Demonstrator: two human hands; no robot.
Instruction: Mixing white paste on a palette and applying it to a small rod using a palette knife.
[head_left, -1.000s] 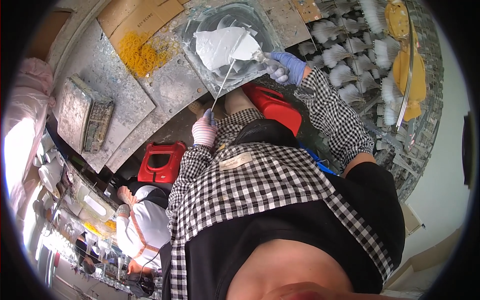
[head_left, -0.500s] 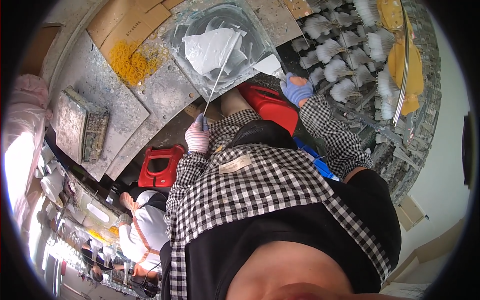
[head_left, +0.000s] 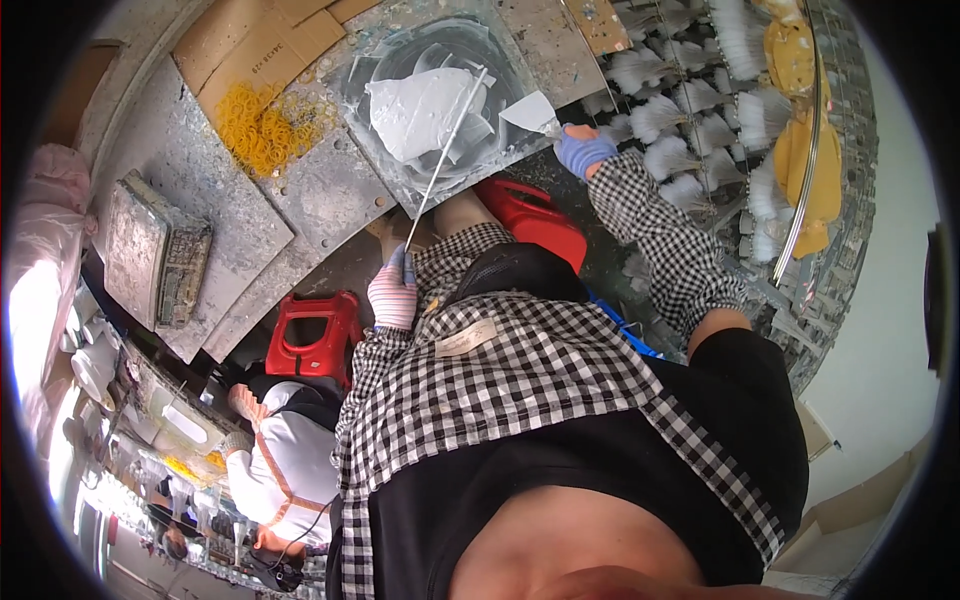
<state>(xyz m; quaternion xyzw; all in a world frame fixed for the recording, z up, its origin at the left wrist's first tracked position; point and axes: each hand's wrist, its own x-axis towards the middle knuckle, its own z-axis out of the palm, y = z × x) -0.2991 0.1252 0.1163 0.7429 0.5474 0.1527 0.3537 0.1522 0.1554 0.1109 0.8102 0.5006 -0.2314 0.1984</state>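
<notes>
My left hand [head_left: 393,296], in a pink-and-white striped glove, is closed on the near end of a long thin white rod [head_left: 436,172]. The rod slants up and away from it, its far end over a mound of thick white paste [head_left: 415,112]. That paste lies on a smeared, greyish square board [head_left: 462,178]. At the board's right edge my right hand [head_left: 583,152], in a blue glove, grips a scraper with a broad white blade [head_left: 531,113]. The blade points left over the board; its handle is mostly hidden by my fingers.
Yellow rubber rings [head_left: 256,128] lie beside cardboard [head_left: 262,60] at the left. Racks of white bristle tufts [head_left: 672,158] and yellow cloths [head_left: 806,180] stand right. Red plastic stools [head_left: 313,335] are below the table. Another person [head_left: 285,465] sits at lower left.
My right hand has moved left and slightly up, bringing the scraper blade further over the board. My left hand, still holding the rod, has shifted slightly down.
</notes>
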